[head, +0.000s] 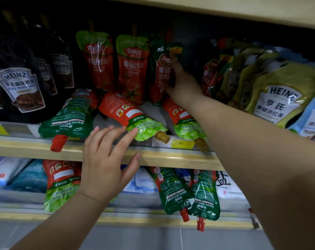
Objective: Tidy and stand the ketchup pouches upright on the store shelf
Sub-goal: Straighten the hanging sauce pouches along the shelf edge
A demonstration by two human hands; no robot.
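The ketchup pouches are glossy, crinkled plastic with spouted necks, printed red below and green above. Taking the yellow price tag (182, 143) on the shelf lip (99, 151) as the mark: three pouches stand upright well behind it, two light-green-topped ones (133, 69) and a dark-green one (162, 73) with an orange cap. Three more lie flat with caps hanging over the lip: a red-capped dark-green pouch (70, 118) far left of the tag, a tan-capped pouch (133, 116) just left of it, and another (185, 121) just right of it.

The right hand (182, 82) reaches back above the tag, arm stretched out, fingers wrapped round the dark-green upright pouch with the forefinger up near its cap. The left hand (106, 159) hovers left of the tag, palm down and fingers spread, grasping nothing; its fingertips (134, 131) touch the green end of the tan-capped pouch, the thumb lying against the wooden lip.
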